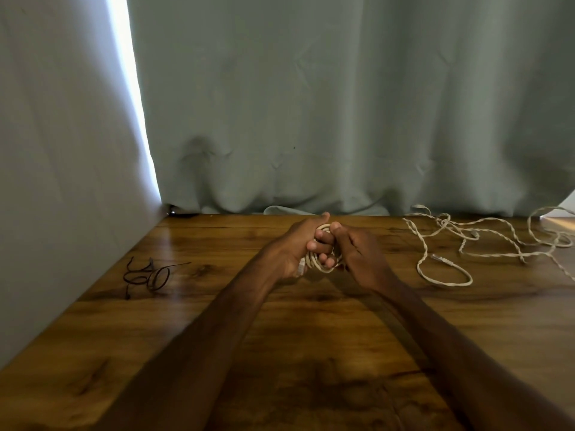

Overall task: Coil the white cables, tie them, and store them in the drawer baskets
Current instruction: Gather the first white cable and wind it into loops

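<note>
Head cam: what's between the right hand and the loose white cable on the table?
Only bare wooden table separates the right hand from the loose white cable, as the head view shows.

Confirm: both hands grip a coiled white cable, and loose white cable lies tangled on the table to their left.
Wrong side: the head view shows the loose white cable tangled on the table to their right. Left hand and right hand do grip the coiled white cable.

Coiled white cable, mid-frame, is mostly buried under the left hand and right hand. Loose white cable runs off the right edge. Black strand at left, too thin to identify.
</note>
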The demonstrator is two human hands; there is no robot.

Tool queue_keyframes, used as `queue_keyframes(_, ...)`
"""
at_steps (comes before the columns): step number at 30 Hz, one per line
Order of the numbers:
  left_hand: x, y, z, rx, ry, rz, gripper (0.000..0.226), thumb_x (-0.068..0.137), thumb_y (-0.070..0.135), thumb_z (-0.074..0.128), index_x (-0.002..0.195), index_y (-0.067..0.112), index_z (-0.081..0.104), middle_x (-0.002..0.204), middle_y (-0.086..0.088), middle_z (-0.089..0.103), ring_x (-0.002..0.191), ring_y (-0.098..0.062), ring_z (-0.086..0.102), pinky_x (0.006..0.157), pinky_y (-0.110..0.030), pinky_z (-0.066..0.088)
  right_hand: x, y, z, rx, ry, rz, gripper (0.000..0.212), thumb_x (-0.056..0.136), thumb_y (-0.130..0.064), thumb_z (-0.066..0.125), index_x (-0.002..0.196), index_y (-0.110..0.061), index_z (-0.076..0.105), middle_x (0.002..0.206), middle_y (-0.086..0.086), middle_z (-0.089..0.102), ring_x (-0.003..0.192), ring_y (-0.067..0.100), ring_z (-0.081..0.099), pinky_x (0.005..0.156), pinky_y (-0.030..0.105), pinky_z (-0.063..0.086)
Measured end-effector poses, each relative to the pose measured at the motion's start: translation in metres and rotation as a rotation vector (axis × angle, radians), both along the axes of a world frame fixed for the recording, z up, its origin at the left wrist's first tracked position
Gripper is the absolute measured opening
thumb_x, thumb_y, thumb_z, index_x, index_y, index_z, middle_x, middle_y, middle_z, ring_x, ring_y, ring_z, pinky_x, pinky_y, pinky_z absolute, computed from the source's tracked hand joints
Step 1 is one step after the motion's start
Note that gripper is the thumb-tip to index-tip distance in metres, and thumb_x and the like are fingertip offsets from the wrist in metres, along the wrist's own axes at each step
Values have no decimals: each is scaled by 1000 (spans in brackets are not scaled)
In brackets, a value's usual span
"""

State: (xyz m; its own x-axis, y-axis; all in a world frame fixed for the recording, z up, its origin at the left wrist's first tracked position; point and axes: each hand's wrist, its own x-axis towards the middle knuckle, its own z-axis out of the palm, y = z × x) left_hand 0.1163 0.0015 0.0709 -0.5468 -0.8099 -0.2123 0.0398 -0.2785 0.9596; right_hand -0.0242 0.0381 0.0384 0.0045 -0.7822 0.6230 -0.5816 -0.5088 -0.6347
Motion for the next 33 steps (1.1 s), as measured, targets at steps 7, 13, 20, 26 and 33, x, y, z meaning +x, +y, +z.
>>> queue_keyframes(7,0,-3,0,-5,-40,81,68,110,45,36,47,21,41,32,4,32,31,-17,48,41,-19,44,2,-1,-3,16,15,-8,34,111,-27,42,99,-29,73,76,-22,69,74,-10,66,63,7,42)
queue_keyframes(13,-8,-3,-2,-37,-58,153,62,111,41,32,54,18,43,34,2,37,33,-18,49,38,-19,45,2,-3,-4,22,37,-35,36,111,-26,39,94,-29,71,68,-24,64,69,-14,63,61,6,40)
queue_keyframes(20,-15,-3,-9,-212,-138,390,59,109,38,34,63,9,55,43,-2,49,47,-26,53,52,-31,53,0,-10,-11,8,110,-50,45,112,-30,36,82,-26,69,69,-11,67,64,-2,63,60,13,40)
queue_keyframes(26,-14,-10,-24,-700,-478,693,59,111,37,28,96,-2,68,100,-21,71,100,-36,65,75,-35,37,2,-15,-18,-61,232,-94,45,111,-31,39,83,-13,69,68,-8,64,61,6,59,59,21,40)
queue_keyframes(33,-11,-16,-33,-1203,-578,852,53,110,32,39,77,1,66,62,-6,56,58,-20,54,64,-43,51,5,-15,-17,-93,250,-122,48,111,-32,38,82,-9,69,72,3,69,63,15,61,62,29,41)
